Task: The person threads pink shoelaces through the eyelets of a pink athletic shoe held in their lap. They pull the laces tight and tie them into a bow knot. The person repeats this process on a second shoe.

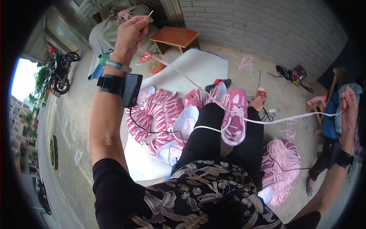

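Pink sneaker [238, 98] sat between black-trousered knees [209, 116]. Left hand [132, 32], right hand [349, 107]: fingers pinched 1 pale-pink shoelace [263, 122], drawn both ways; lace looked light, limp, best gripped near ends.

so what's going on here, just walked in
A seated person has a pink shoe upright or nearly so between the thighs, with a pale pink lace stretching out from it both ways. The left hand, raised high, grips one side; the right hand, far out to the right, holds the other. More pink shoes crowd a white sheet at the left, and a stringy pink heap lies at the right.
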{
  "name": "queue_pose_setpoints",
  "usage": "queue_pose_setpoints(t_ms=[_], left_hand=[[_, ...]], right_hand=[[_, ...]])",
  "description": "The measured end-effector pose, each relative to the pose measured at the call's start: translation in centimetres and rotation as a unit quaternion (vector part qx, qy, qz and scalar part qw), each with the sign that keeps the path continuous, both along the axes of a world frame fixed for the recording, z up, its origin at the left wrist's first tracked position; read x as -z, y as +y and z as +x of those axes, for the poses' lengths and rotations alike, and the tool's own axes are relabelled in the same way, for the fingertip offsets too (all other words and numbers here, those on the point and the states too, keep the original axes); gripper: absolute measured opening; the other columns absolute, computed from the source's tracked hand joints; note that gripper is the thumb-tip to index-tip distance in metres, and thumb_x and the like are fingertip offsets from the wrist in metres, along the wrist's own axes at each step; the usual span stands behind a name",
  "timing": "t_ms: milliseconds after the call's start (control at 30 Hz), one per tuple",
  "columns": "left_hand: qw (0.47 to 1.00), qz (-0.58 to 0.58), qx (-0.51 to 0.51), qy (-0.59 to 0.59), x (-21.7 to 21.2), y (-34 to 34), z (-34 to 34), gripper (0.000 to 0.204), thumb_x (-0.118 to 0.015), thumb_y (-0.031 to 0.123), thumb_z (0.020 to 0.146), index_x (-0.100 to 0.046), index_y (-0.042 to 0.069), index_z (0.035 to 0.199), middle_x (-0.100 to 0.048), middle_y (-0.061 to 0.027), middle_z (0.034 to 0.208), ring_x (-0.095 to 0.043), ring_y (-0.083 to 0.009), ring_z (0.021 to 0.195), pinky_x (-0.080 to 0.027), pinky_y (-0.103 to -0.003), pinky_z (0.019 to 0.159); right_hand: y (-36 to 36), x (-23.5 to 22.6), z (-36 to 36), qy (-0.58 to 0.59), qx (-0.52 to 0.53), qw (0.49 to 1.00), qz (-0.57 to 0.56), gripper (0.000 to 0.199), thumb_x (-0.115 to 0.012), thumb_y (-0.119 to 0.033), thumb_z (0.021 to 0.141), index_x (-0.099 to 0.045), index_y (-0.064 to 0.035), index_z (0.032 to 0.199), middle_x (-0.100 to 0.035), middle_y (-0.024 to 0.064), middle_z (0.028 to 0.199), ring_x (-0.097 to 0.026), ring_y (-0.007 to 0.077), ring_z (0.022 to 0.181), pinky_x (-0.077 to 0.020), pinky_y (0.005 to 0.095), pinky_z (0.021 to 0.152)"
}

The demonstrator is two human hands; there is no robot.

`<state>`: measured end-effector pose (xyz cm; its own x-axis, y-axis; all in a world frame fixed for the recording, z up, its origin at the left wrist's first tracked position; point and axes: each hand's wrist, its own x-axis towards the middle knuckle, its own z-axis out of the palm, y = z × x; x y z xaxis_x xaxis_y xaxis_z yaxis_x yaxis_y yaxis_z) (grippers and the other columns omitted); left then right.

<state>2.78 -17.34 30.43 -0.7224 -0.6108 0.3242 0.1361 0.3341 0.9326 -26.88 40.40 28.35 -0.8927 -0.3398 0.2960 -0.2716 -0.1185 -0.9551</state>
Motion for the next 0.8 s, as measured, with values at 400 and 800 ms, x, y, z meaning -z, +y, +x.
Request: queue_pose_setpoints(t_ms=[400,800], left_hand=[[0.889,-0.369,0.257,-0.088,28.3,20.4,-6.2,0.008,-0.064,0.007,0.066,-0.064,0.006,0.075,-0.059,-0.0067,0.093,-0.057,-0.0233,0.085,-0.045,-0.036,0.073],[0.821,-0.522,0.143,-0.18,29.1,21.8,-4.8,0.013,-0.06,0.011,0.062,-0.061,0.004,0.072,-0.05,-0.0074,0.114,-0.047,-0.0254,0.097,-0.034,-0.039,0.075]], right_hand=[[-16.1,27.8,13.9,-0.17,-0.099,0.966,0.169,0.005,-0.058,-0.002,0.085,-0.061,-0.005,0.088,-0.051,-0.0049,0.067,-0.042,0.0013,0.054,-0.0333,0.0167,0.047],[-19.7,30.4,16.2,0.266,-0.072,0.915,0.295,0.016,-0.062,-0.003,0.069,-0.062,-0.0085,0.085,-0.053,0.007,0.077,-0.059,0.0259,0.063,-0.0475,0.0347,0.054]])
